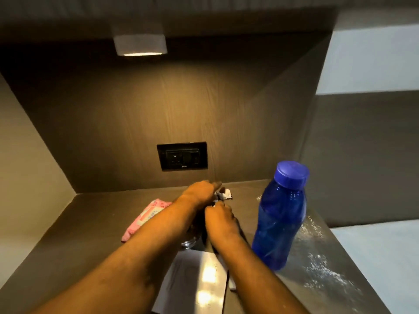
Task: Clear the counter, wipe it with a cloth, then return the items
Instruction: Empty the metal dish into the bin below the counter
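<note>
— Head view, left to right: what is on the counter [74,223], and how many of each?

— One pink packet [145,217] lies flat at the left, its near end hidden behind the left forearm. Then one clear glass [190,242], mostly covered by that same arm, only its base showing. One glossy sheet [197,282] lies at the front edge, catching two light spots. One blue bottle [280,214] with a blue cap stands upright at the right, and white specks [322,266] are scattered on the counter just beside it.

— And the hands?

— Left hand [199,192] reaches toward the back wall, fingers curled onto a small crumpled white and dark thing [224,194]. Right hand [221,219] is closed just below it; whether it holds anything I cannot tell.

— Anything else around?

— One black socket plate [182,156] on the back wall, one lamp [140,44] lit overhead.
</note>
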A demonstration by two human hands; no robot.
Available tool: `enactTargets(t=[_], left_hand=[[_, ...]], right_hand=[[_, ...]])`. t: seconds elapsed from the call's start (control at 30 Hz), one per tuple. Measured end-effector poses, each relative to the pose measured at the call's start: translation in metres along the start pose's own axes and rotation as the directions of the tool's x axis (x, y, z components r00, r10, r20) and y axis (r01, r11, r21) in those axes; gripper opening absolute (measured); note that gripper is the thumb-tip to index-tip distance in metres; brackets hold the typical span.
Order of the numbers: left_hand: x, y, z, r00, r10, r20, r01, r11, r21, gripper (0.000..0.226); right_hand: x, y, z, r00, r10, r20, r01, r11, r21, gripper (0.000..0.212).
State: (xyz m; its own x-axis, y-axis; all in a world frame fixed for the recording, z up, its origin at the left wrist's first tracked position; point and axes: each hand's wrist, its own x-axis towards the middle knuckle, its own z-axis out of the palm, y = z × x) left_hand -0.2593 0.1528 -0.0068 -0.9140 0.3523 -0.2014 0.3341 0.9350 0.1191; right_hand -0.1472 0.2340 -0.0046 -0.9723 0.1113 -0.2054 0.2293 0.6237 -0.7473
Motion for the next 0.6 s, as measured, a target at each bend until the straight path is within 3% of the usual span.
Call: enactTargets(t=[0.13, 0.23, 0.33, 0.5, 0.6], left_hand=[[0.01, 0.006, 0.012, 0.998, 0.055, 0.042, -0.055, 0.998, -0.002, 0.076], [0.018, 0.013, 0.015, 0.995, 0.087, 0.041, -0.089, 0.994, 0.056, 0.061], [0.017, 0.022, 0.022, 0.997, 0.05, -0.059, -0.053, 0.997, -0.063, 0.034], [-0.01, 0.009, 0.008, 0.972, -0.11, -0.208, 0.041, 0.95, -0.31, 0.027], [-0.047, -0.007, -0.008, 0.906, -0.299, -0.3, 0.088, 0.826, -0.557, 0.024]], right_hand=[[-0.018, -0.002, -0.015, 0.998, 0.051, 0.021, -0.049, 0.997, -0.06, 0.04], [-0.022, -0.012, -0.025, 0.986, 0.115, 0.121, -0.066, 0.936, -0.347, 0.047], [-0.024, -0.008, -0.02, 0.98, 0.082, 0.182, 0.026, 0.852, -0.523, 0.046], [-0.045, 0.003, -0.027, 0.972, -0.118, 0.203, 0.198, 0.88, -0.432, 0.012], [-0.064, 0.014, -0.038, 0.968, -0.153, 0.201, 0.202, 0.946, -0.254, 0.016]])
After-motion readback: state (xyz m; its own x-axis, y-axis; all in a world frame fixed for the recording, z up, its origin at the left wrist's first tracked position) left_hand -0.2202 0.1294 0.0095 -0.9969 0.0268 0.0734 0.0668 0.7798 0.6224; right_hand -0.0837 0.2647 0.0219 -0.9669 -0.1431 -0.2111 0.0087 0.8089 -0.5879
